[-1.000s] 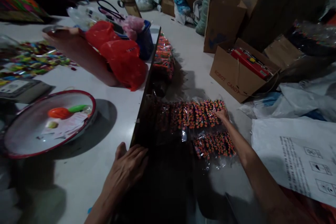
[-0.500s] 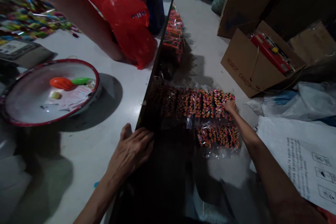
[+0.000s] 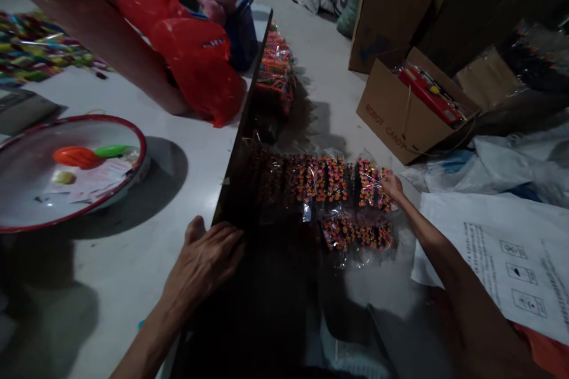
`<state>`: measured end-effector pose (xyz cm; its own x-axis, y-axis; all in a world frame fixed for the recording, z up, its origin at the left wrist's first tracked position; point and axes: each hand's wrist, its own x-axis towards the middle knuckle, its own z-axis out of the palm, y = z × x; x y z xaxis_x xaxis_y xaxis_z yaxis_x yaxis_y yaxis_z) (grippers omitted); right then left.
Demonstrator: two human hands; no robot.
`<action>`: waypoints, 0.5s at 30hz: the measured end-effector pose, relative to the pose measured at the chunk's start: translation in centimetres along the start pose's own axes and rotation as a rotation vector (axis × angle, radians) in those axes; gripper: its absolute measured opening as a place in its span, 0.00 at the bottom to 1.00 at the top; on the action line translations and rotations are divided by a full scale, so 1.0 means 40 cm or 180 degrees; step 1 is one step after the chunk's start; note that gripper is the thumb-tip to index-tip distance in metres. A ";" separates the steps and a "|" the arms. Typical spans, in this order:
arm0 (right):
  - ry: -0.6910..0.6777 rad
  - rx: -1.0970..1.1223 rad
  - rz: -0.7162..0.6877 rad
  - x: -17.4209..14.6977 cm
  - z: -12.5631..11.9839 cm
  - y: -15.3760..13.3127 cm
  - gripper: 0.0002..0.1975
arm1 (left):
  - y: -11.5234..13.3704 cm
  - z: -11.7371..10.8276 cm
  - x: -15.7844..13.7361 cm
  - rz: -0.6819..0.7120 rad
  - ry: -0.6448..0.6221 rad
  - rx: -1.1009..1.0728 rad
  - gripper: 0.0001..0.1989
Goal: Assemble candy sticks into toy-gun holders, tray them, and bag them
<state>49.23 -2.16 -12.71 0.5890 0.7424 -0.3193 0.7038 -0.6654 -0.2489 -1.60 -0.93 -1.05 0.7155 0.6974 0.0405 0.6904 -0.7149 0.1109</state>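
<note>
Packet [image 3: 368,183] of small, mostly orange pieces in clear wrap, lying right of the counter [image 3: 204,166], at the end of a row of packets [image 3: 306,177] farthest from it; narrow gap between packet and row. Right hand [image 3: 393,188] at the packet's side away from the counter, fingers bunched, pinching the wrap's edge; exact grip blurred. Left hand [image 3: 207,257] on the counter's right edge, fingers close together, bent over it. Enamel basin [image 3: 26,189] on the counter, holding an orange piece, a green piece and papers. Carton [image 3: 386,118] well right of the counter.
</note>
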 end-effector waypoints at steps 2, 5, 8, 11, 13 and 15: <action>0.0024 0.0105 -0.0039 -0.061 -0.029 0.056 0.12 | -0.003 0.002 0.000 -0.0004 0.0020 0.0016 0.12; -0.0053 0.0279 -0.0140 -0.194 -0.058 0.162 0.10 | -0.009 0.006 0.001 0.0079 0.0006 0.0127 0.13; -0.0205 0.0447 -0.0272 -0.349 -0.058 0.278 0.11 | -0.019 0.011 0.002 0.0167 0.0008 0.0199 0.13; -0.0360 0.0525 -0.0228 -0.480 -0.027 0.371 0.11 | -0.029 0.016 0.005 0.0233 0.0050 0.0163 0.15; -0.0473 0.0510 -0.0109 -0.540 0.004 0.412 0.10 | -0.032 0.016 0.009 0.0275 0.0128 0.0187 0.16; -0.0549 0.0475 0.0034 -0.578 0.039 0.436 0.10 | -0.033 0.014 0.014 0.0313 0.0181 0.0170 0.16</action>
<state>47.25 -31.07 -11.10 0.5104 0.7194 -0.4712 0.6236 -0.6869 -0.3732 -2.04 0.39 -1.74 0.7740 0.6244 0.1051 0.6229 -0.7806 0.0506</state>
